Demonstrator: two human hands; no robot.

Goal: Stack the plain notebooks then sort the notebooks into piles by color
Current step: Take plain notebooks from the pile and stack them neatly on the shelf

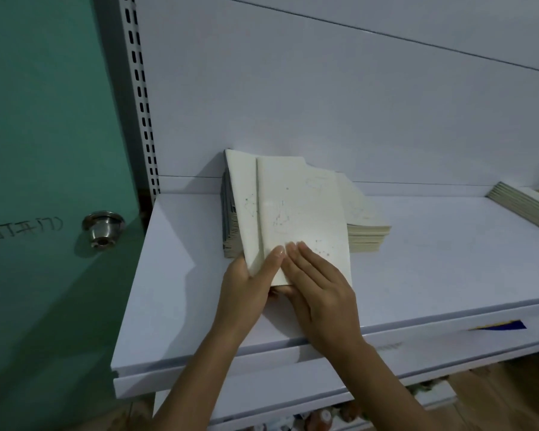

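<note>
Toward the left end of the white shelf (433, 259), cream notebooks (299, 206) run lengthwise away from both hands, left hand (246, 284) pinching their near edge, right hand (321, 290) pressing flat-fingered alongside.

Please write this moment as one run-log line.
left hand: grips top notebook at near edge | right hand: flat on its cover | notebook stack: on white shelf
</note>
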